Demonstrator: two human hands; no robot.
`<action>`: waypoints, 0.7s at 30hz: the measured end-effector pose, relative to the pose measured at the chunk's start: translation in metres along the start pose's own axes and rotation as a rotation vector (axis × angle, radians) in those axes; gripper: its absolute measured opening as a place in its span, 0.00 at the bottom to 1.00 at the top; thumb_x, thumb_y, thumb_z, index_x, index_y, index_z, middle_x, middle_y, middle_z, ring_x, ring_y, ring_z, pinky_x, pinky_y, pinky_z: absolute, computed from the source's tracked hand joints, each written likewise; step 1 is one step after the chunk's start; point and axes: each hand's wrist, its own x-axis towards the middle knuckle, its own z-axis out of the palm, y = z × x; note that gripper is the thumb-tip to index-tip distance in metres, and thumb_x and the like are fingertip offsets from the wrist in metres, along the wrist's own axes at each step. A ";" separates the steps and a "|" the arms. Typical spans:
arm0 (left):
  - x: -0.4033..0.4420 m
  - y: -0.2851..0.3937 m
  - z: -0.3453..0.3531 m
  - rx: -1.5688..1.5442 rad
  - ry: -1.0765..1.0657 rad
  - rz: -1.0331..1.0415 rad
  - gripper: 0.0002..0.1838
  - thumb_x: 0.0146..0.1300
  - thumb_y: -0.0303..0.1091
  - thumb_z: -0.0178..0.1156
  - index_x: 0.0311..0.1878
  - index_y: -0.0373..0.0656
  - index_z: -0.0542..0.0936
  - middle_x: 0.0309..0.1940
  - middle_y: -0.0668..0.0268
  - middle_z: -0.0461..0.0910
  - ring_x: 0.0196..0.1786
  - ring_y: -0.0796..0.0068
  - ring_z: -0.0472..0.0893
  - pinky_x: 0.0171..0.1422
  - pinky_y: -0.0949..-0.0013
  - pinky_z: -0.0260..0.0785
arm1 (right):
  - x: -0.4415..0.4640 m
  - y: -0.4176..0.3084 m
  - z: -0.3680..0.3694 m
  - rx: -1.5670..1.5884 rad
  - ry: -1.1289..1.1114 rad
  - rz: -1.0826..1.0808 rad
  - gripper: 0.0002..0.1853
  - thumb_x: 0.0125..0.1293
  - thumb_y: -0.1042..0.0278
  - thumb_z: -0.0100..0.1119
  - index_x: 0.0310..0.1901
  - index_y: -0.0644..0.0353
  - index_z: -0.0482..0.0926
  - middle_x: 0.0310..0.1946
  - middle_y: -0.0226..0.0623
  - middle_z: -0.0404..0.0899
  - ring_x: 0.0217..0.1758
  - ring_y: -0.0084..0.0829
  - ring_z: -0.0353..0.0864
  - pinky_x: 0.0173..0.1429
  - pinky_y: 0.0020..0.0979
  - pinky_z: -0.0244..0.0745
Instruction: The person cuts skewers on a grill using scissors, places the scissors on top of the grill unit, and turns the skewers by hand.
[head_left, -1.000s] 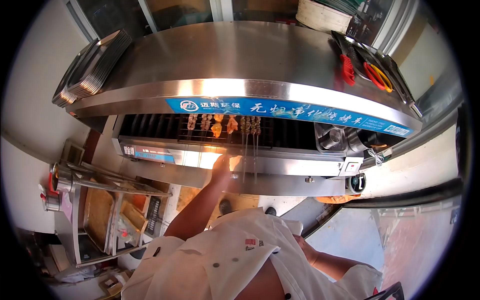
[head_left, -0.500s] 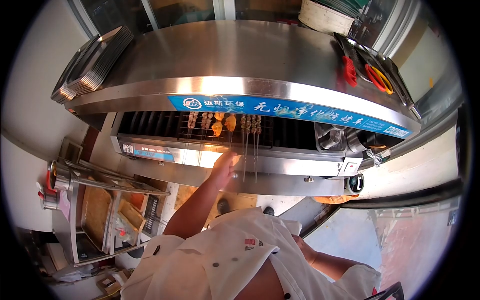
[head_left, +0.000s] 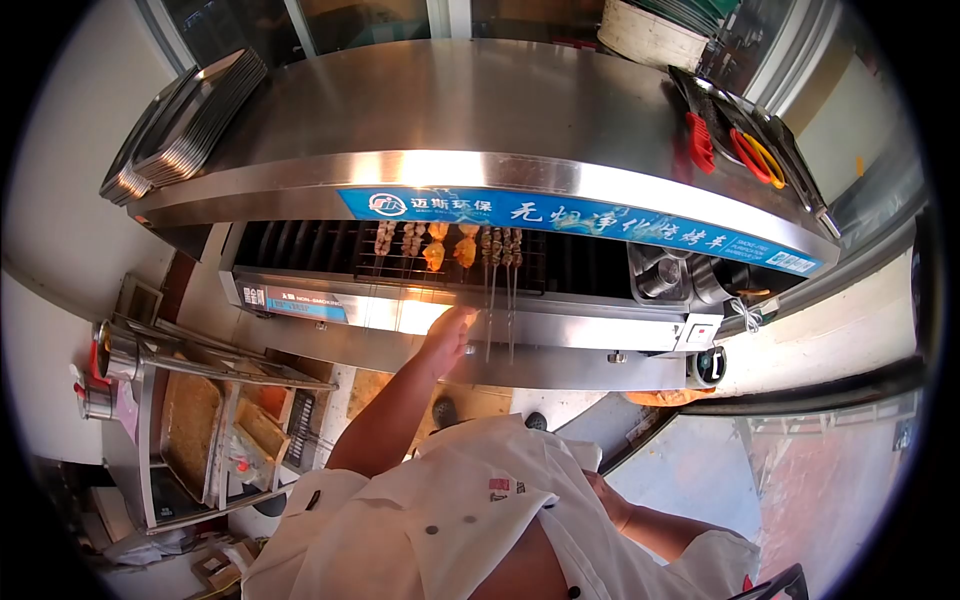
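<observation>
My left hand [head_left: 450, 335] is at the front edge of the grill [head_left: 580, 325], fingers pinched round the lower end of a skewer. That skewer bears orange pieces [head_left: 466, 246] over the grate. Beside it on the left lies another skewer with orange pieces [head_left: 434, 248], then skewers of pale pieces [head_left: 383, 239]. Just right of my fingers, several skewers of darker pieces [head_left: 498, 247] hang their long metal ends over the front edge. My right hand [head_left: 610, 500] rests low at the side of the white coat [head_left: 440, 500], its fingers mostly hidden by the cloth.
A steel hood [head_left: 480, 110] with a blue sign spans above the grill. On it stand stacked metal trays [head_left: 200, 120] at left and red-handled tools [head_left: 700, 143] at right. Metal containers [head_left: 660, 275] sit at the grill's right end. A shelf rack [head_left: 190, 430] stands at lower left.
The orange pieces on the held skewer have turned and shifted slightly on the grate. My left hand has moved a little, staying at the front edge. My right hand has hardly moved.
</observation>
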 end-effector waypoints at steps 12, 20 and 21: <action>-0.008 0.007 0.017 0.051 0.062 0.017 0.06 0.66 0.41 0.57 0.37 0.53 0.72 0.21 0.76 0.62 0.21 0.83 0.60 0.24 0.74 0.52 | 0.005 -0.006 -0.004 0.023 -0.154 0.054 0.37 0.58 0.57 0.65 0.67 0.64 0.66 0.61 0.52 0.69 0.61 0.54 0.71 0.64 0.47 0.68; 0.008 -0.011 0.001 0.070 -0.028 0.144 0.14 0.69 0.46 0.55 0.50 0.48 0.76 0.26 0.68 0.73 0.25 0.74 0.75 0.27 0.72 0.66 | 0.012 -0.008 0.007 0.019 -0.164 0.028 0.37 0.60 0.56 0.64 0.67 0.65 0.65 0.62 0.52 0.69 0.60 0.55 0.72 0.63 0.47 0.69; 0.009 -0.013 -0.001 0.071 -0.044 0.146 0.15 0.69 0.46 0.55 0.51 0.47 0.76 0.26 0.68 0.73 0.26 0.74 0.76 0.29 0.71 0.68 | 0.012 -0.010 0.008 -0.003 -0.185 0.044 0.39 0.59 0.56 0.65 0.68 0.64 0.64 0.63 0.52 0.69 0.61 0.55 0.72 0.64 0.47 0.68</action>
